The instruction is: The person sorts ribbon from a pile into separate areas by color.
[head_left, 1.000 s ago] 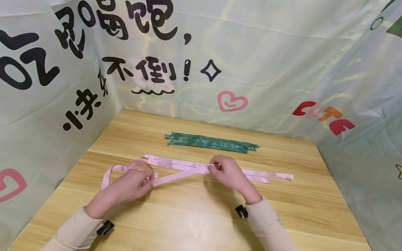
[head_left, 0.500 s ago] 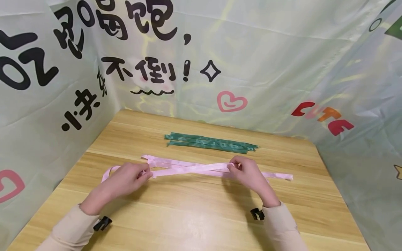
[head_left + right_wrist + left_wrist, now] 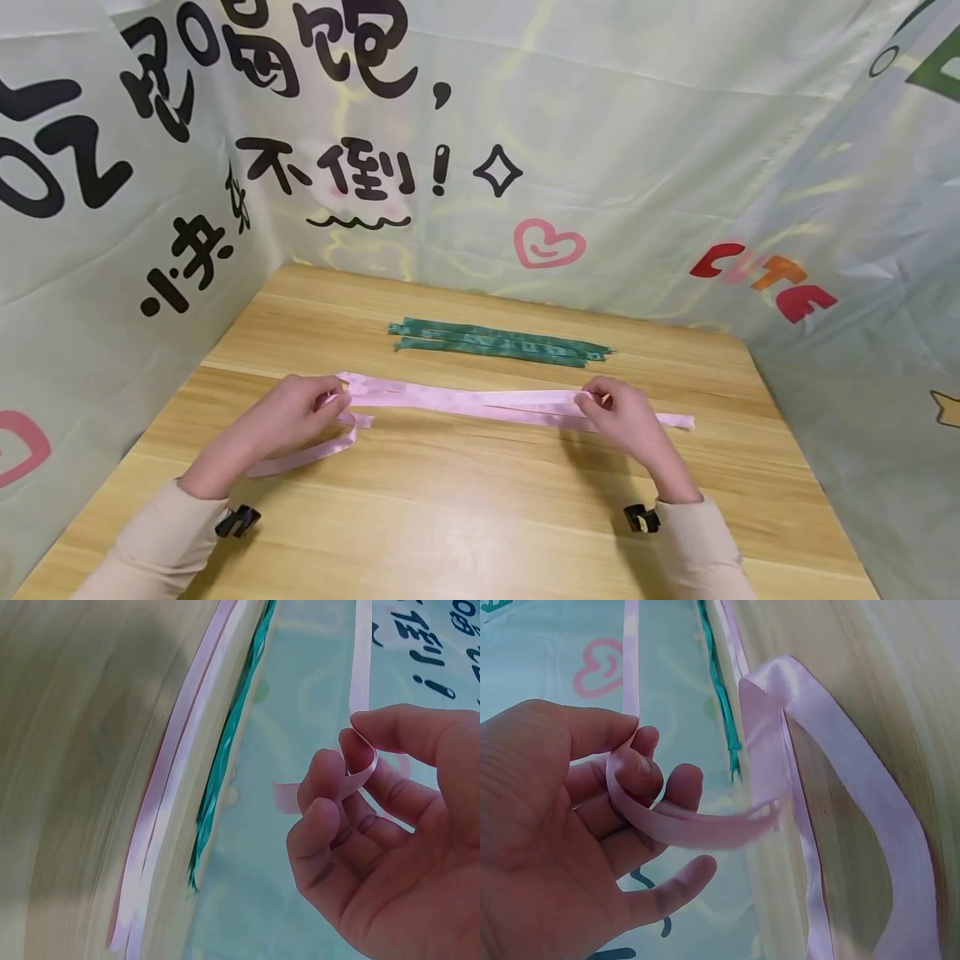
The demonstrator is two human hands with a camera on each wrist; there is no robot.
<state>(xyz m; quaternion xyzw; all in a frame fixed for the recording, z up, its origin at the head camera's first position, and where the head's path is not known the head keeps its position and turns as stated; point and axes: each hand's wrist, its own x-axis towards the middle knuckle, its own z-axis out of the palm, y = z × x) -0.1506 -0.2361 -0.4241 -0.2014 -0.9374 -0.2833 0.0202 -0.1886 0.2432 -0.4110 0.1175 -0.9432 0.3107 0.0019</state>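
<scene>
A pink satin ribbon [image 3: 465, 398] is stretched nearly level between my two hands. My left hand [image 3: 296, 417] pinches it between thumb and index finger; in the left wrist view the ribbon [image 3: 705, 829] loops on below the pinch, and a loose length curls down to the table. My right hand [image 3: 626, 421] pinches the other end, and a short tail [image 3: 286, 797] sticks out past its fingers in the right wrist view. Beneath and behind the held ribbon lie pink ribbon strips [image 3: 169, 769] on the table, side by side, their right end [image 3: 678, 421] showing beyond my right hand.
Several dark green ribbon strips [image 3: 498, 342] lie side by side farther back on the wooden table [image 3: 465, 517]. Printed fabric walls [image 3: 637, 167] rise along the table's back and sides. A black clip-like device [image 3: 238, 522] sits at each cuff.
My right hand has slid right along the pink ribbon, lengthening the taut span. My left hand has moved left and slightly up, and the ribbon has swung from slanted to nearly level.
</scene>
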